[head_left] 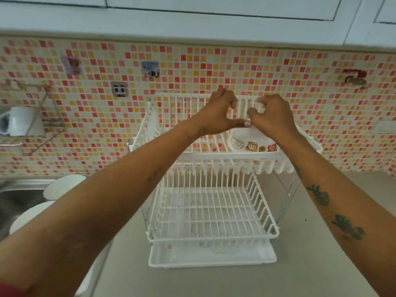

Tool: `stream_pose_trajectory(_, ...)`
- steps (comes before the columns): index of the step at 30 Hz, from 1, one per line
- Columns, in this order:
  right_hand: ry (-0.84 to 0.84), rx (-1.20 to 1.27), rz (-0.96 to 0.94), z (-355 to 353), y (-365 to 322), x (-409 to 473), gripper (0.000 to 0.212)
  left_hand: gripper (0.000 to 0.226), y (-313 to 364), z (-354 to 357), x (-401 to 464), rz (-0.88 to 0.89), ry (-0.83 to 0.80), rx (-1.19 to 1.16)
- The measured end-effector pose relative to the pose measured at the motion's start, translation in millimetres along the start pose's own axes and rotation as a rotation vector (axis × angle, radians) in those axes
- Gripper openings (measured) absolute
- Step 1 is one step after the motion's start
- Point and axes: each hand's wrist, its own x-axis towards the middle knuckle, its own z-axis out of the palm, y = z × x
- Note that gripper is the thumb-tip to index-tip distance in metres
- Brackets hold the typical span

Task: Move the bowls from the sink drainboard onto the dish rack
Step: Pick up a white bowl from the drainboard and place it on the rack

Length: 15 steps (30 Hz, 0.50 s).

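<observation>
A white two-tier dish rack (214,236) stands on the counter against the tiled wall. In its upper tier leans a white bowl with cartoon stickers (249,143). My left hand (216,113) and my right hand (273,115) hover together just above that bowl, fingers loosely curled, rack wires showing between fingers and thumbs. The left thumb tip lies at the bowl's top rim; neither hand holds anything. Two more white bowls, the far bowl (64,187) and the near bowl (30,215), sit on the sink drainboard at the left, partly hidden by my left forearm.
The steel sink (15,200) lies at the far left. A wire wall shelf holds a white mug (20,122). The rack's lower tier holds nothing, and a white drip tray (212,257) lies under it. Grey countertop (310,254) spreads to the right and front.
</observation>
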Motion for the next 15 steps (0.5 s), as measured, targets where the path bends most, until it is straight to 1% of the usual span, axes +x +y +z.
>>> stream_pose_trajectory(3, 0.01, 0.223, -0.07, 10, -51, -6, 0.042, 0.027, -17, -37, -26, -0.066, 0.245, -0.148)
stream_pose_trajectory(5, 0.004, 0.366, -0.127, 27, -92, -9, 0.038, 0.026, -33, -66, -50, -0.13, 0.389, -0.225)
stream_pose_trajectory(8, -0.058, 0.535, -0.212, 62, -164, -20, 0.036, 0.028, -64, -118, -96, -0.263, 0.569, -0.25)
stream_pose_trajectory(10, -0.14, 0.654, -0.26, 87, -215, -37, 0.034, 0.031, -91, -153, -133, -0.367, 0.675, -0.232)
stream_pose_trajectory(12, -0.263, 0.763, -0.294, 119, -262, -58, 0.039, 0.032, -120, -187, -176, -0.49, 0.756, -0.217)
stream_pose_trajectory(15, -0.454, 0.833, -0.304, 177, -319, -97, 0.042, 0.033, -159, -226, -248, -0.662, 0.873, -0.213)
